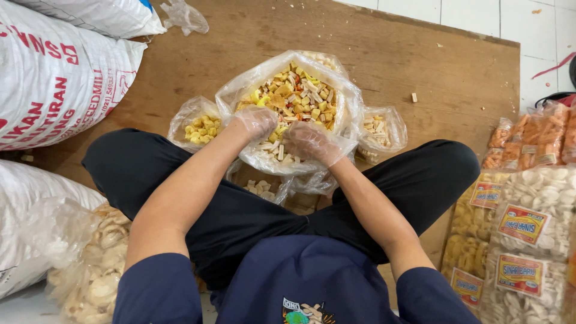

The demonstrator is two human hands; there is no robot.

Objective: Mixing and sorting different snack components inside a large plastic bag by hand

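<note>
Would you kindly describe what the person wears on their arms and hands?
Both the left hand and the right hand wear thin, clear, crinkled plastic gloves. The forearms are uncovered; short dark navy sleeves end above the elbows. No watch or jewellery shows.

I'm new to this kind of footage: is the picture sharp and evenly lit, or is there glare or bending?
Head view: soft, even light, faint shadows; mild sheen on the clear bag of mixed crackers and on the gloved left hand and right hand; edges bow outward, wide-lens distortion; hands and bag sharp.

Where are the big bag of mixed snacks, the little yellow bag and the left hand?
big bag of mixed snacks (300, 93), head view, on the snacks inside.
little yellow bag (203, 128), head view, yellow pieces.
left hand (257, 122), head view, gloved back.
</note>
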